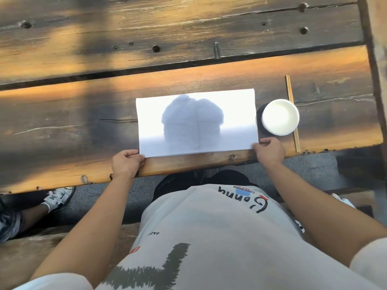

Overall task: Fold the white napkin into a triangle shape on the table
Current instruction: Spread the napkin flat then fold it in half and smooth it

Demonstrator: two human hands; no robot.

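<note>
The white napkin [196, 122] lies flat as a wide rectangle on the wooden table [83, 122], near its front edge; layered edges show along its near side. A shadow of a head falls across its middle. My left hand [126, 163] pinches the napkin's near left corner. My right hand [270, 150] pinches the near right corner. Both hands rest at the table's front edge.
A white bowl [280, 116] stands just right of the napkin, with a pair of wooden chopsticks [292, 114] lying beyond it. Another person's leg and white shoe [59, 196] show under the table at the left. A bench [62, 237] is below me.
</note>
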